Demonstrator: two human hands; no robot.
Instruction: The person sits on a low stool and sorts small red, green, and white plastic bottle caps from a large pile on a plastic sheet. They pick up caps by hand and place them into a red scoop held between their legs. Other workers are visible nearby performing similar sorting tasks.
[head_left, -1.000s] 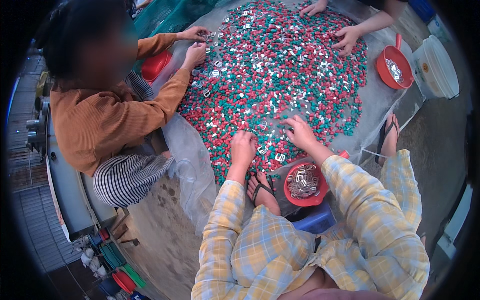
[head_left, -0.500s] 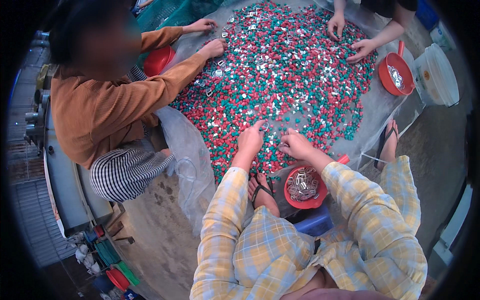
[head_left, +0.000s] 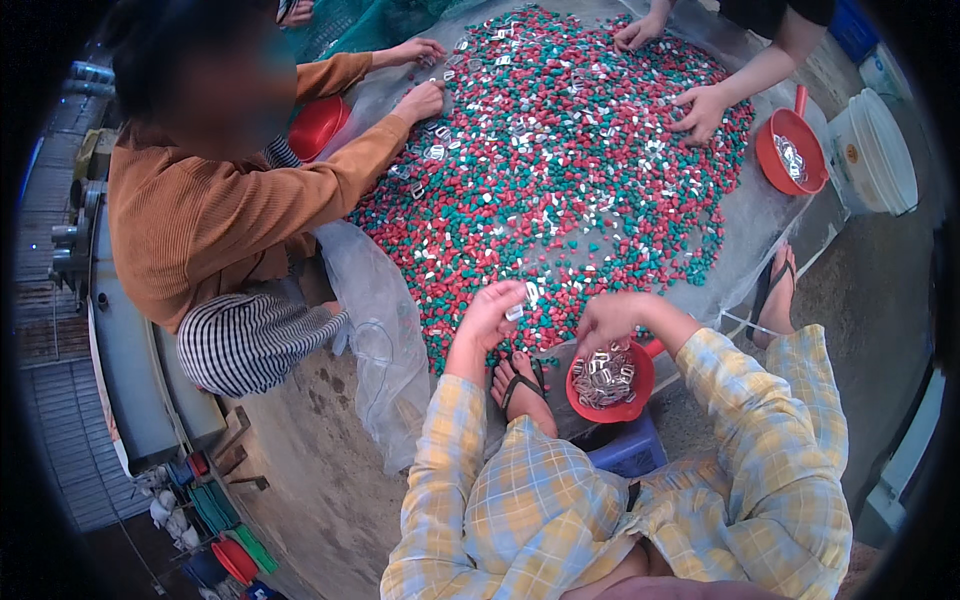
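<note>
A wide heap of small red, green and white pieces [head_left: 560,170] is spread over a translucent plastic sheet [head_left: 365,290]. My left hand [head_left: 488,315] is raised above the heap's near edge, its thumb and fingers closed on whitish, buckle-shaped plastic pieces [head_left: 515,311]. Bent downward, my right hand [head_left: 608,318] hangs over the far rim of a red pan [head_left: 645,385]. Its fingers are drawn together, and whatever lies between them is hidden. Many buckle-like frames [head_left: 605,375], clear or silvery, fill the pan.
On the left, a co-worker in a brown sleeve [head_left: 270,200] reaches into the heap beside a red bowl [head_left: 318,127]. Another person's hands [head_left: 700,112] work at the far right, near a red pan [head_left: 768,160] and white bucket [head_left: 872,150]. A blue stool [head_left: 635,452] stands below my pan.
My right hand has drawn back from the heap to the red pan. My left hand has pulled slightly nearer with the whitish pieces. The far co-worker's hands have shifted left.
</note>
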